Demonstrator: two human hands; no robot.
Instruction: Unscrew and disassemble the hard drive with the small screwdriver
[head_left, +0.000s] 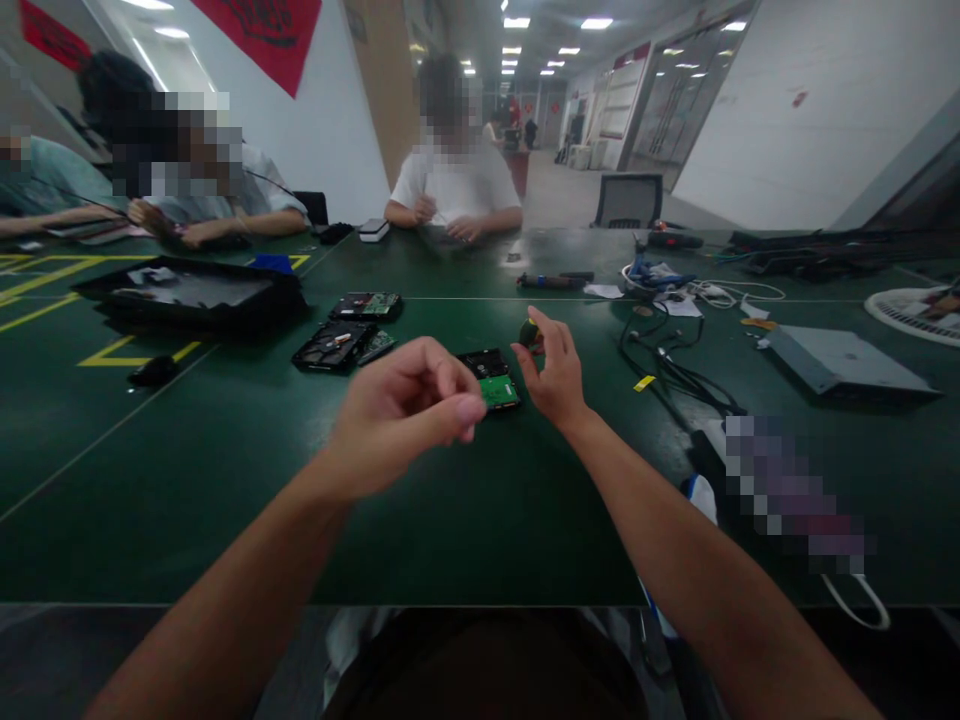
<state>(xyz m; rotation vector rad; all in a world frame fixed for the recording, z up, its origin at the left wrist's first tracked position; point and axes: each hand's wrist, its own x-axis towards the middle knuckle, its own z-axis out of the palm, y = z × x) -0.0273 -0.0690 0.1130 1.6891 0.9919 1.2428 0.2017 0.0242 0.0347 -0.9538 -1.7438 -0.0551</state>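
Observation:
My left hand (409,415) hovers over the table in front of a hard drive, thumb and fingertips pressed together; anything between them is too small to make out. Behind its fingertips lies the hard drive (499,391), its green circuit board facing up and its left part covered by my hand. To the right of the drive, my right hand (556,375) is closed around what looks like a screwdriver (529,333), of which only a stubby dark handle with yellow shows. More hard drives lie farther left, one a black drive (336,345) and another with its board up (366,305).
A black tray (202,290) with small parts stands at the left, near a black mouse (154,371). Cables (667,355), a grey metal case (847,360) and a white round fan part (919,315) lie at the right. A person (457,185) sits opposite; others sit at the left.

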